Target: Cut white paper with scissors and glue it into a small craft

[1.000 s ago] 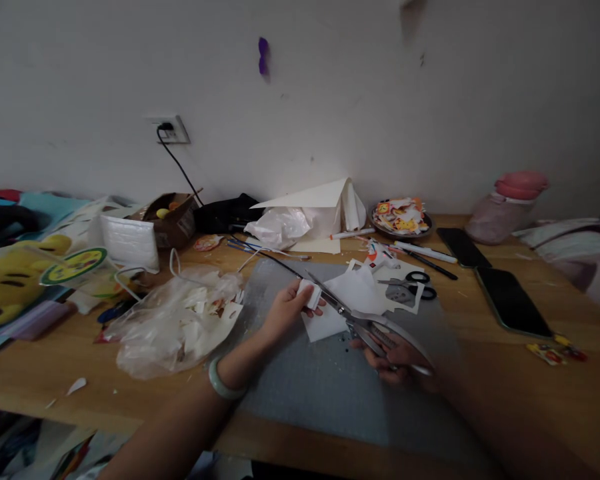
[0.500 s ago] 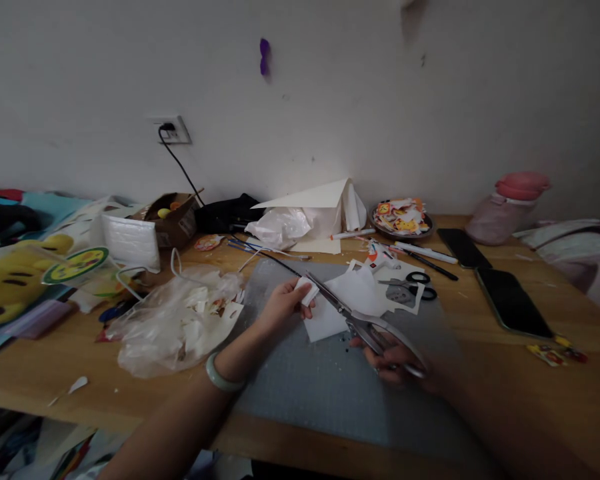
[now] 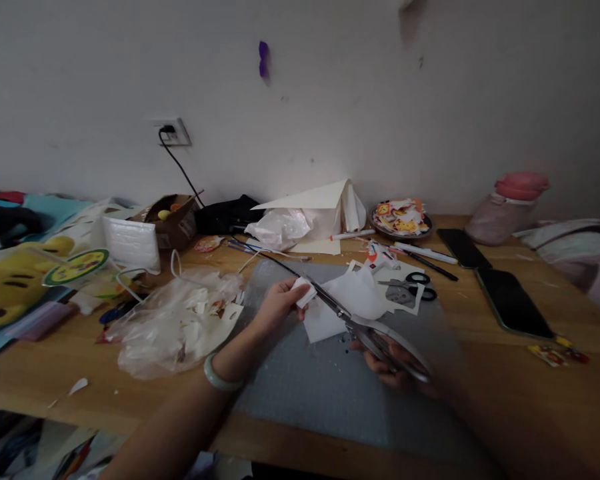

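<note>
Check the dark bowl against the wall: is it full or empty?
Full: colourful pieces heap above the rim of the dark bowl.

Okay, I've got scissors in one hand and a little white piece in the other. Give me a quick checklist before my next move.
1. White piece gripped: ok, pinched in your left hand.
2. Large scissors held: ok, handles in your right hand.
3. Left hand clear of the blades: cannot tell; they sit very close.
4. Black cable clear of the blades: cannot tell; it runs toward their tips.
5. Space beneath free of loose paper: not ok, white paper lies there.
6. Black-handled scissors apart from both hands: ok.
</note>
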`<state>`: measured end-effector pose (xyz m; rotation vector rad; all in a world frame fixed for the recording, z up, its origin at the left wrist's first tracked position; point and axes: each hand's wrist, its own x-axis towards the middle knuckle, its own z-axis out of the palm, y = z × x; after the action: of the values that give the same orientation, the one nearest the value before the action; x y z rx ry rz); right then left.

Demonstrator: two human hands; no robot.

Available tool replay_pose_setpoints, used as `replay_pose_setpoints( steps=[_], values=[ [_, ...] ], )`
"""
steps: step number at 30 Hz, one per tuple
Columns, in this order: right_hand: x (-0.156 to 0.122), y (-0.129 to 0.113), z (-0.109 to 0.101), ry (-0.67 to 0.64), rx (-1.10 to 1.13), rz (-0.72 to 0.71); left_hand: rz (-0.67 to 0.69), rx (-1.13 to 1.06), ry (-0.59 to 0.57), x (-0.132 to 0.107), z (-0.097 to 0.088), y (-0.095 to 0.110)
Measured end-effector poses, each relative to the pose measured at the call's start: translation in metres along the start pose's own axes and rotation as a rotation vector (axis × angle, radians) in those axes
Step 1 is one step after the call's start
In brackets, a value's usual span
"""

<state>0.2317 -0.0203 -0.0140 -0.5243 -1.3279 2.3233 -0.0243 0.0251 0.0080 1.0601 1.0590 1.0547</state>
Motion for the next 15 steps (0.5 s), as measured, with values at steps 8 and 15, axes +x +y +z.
replay_pose_setpoints(
  steps=[8,15],
  values=[
    [0.0002,0.0049,-0.0062,-0.024,0.004,-0.014,0.002,0.029,0.005,0.0004,-0.0017,0.0001],
    [0.0011,0.0004,-0.0041,0.005,-0.006,0.042,0.003,0.05,0.0,-0.0004,-0.0021,0.0015]
  ],
)
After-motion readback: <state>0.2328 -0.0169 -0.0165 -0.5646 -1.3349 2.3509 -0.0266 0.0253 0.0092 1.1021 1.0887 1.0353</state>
